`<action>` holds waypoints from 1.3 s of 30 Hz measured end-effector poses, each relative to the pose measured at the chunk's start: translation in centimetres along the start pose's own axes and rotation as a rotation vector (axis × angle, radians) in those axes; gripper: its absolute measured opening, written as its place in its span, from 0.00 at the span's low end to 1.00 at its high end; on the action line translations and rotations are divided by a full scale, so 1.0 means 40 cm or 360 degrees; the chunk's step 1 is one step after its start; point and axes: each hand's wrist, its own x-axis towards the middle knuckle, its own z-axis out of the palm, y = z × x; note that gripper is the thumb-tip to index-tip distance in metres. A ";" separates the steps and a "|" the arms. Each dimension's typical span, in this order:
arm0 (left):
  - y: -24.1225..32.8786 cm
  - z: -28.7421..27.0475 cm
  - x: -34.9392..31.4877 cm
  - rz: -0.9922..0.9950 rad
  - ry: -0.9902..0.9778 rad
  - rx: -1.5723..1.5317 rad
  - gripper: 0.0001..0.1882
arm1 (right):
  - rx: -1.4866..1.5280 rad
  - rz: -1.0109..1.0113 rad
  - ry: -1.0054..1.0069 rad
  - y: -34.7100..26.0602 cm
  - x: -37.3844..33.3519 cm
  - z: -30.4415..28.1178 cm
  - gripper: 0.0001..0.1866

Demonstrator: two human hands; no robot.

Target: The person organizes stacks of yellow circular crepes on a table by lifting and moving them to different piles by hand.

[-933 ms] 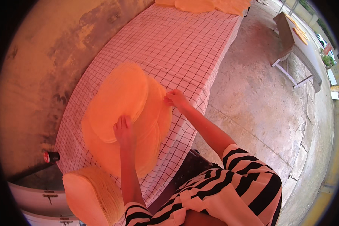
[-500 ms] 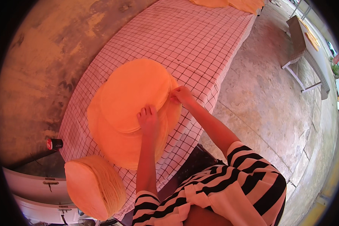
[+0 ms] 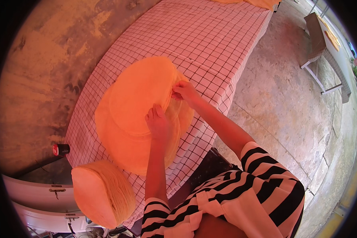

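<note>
A pile of thin round yellow-orange sheets (image 3: 141, 93) lies on a checked tablecloth (image 3: 210, 43), on top of wider, unevenly spread sheets (image 3: 125, 152). My right hand (image 3: 185, 93) pinches the right edge of the upper pile, where the layers stand slightly raised. How many layers are between the fingertips is hidden. At the near edge of the same pile, my left hand (image 3: 159, 123) has its fingers curled down onto the sheets, closed on the rim. Beside my left forearm stands a thick, bent stack of similar sheets (image 3: 103, 194), tilted at the table's near left edge.
A dark cup with a red top (image 3: 61, 149) is beside the table's left edge. More yellow-orange sheets (image 3: 261, 3) lie at the table's far end. Another table (image 3: 331, 51) with yellow pieces stands at the right, across the concrete floor (image 3: 269, 119).
My right hand has moved left and slightly up, carrying the pile's right edge inward. My left hand has shifted a little upward along the near rim. The whole view has shifted slightly.
</note>
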 end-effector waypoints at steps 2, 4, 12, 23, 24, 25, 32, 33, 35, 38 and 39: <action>-0.066 -0.029 0.051 0.0015 -0.0082 0.0072 0.17 | 0.0092 0.0002 0.0011 -0.023 -0.014 -0.014 0.09; -0.114 -0.135 0.139 0.0039 0.0031 0.0171 0.14 | 0.0172 0.0029 0.0061 -0.021 -0.026 -0.061 0.10; -0.105 -0.061 -0.027 0.0315 -0.0193 0.0172 0.13 | 0.0551 0.0368 -0.0031 0.086 -0.102 -0.080 0.14; -0.033 0.015 -0.057 0.0220 -0.0195 0.0114 0.16 | 0.0723 0.0288 0.0191 0.139 -0.148 -0.001 0.13; -0.030 0.009 -0.059 0.0211 -0.0163 0.0070 0.17 | 0.0704 0.0296 0.0200 0.132 -0.149 0.007 0.12; -0.029 0.007 -0.060 0.0202 -0.0131 0.0027 0.17 | 0.0617 0.0302 0.0200 0.124 -0.148 0.015 0.11; -0.038 0.003 -0.066 0.0224 -0.0118 -0.0038 0.19 | 0.0123 0.0381 -0.0007 0.092 -0.114 0.027 0.07; -0.024 -0.007 -0.068 0.0192 -0.0090 -0.0081 0.20 | 0.0124 0.0383 -0.0102 0.086 -0.112 0.024 0.07; -0.006 -0.018 -0.066 0.0136 -0.0035 -0.0109 0.21 | 0.0241 0.0351 -0.0150 0.081 -0.110 0.028 0.09; -0.005 -0.027 -0.057 0.0075 -0.0041 -0.0062 0.19 | 0.0298 0.0265 -0.0114 0.072 -0.110 0.052 0.12; -0.024 -0.028 -0.048 0.0055 -0.0098 -0.0044 0.17 | 0.0295 0.0236 -0.0090 0.071 -0.115 0.060 0.13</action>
